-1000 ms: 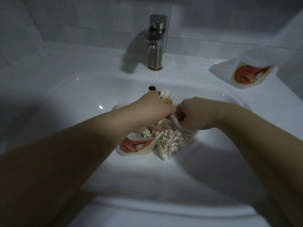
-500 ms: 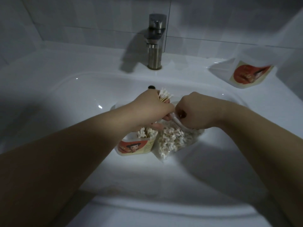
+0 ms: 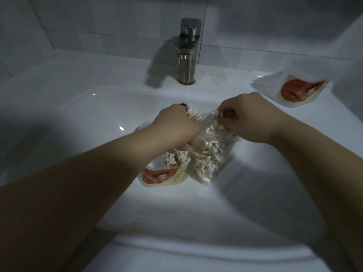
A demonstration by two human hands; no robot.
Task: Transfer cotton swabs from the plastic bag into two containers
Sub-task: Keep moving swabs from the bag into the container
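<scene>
The right hand (image 3: 249, 118) has lifted from the clear plastic bag (image 3: 212, 158) lying in the white sink (image 3: 78, 118), pinching a few white-tipped cotton swabs (image 3: 217, 117), while the left hand (image 3: 176, 124) grips its bundle (image 3: 193, 112) above the part-filled labelled container (image 3: 167, 174), so another transfer looks close.

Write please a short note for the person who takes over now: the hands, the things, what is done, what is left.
Left hand grips a bunch of swabs. Right hand pinches the bag at its mouth.
The bag, with many swabs inside, lies in the sink beside the first container.
Done: the first container holds some swabs.
Left: drop the bunch in, then probably fill the second container, on the ledge at the right; I cannot tell its content.
</scene>
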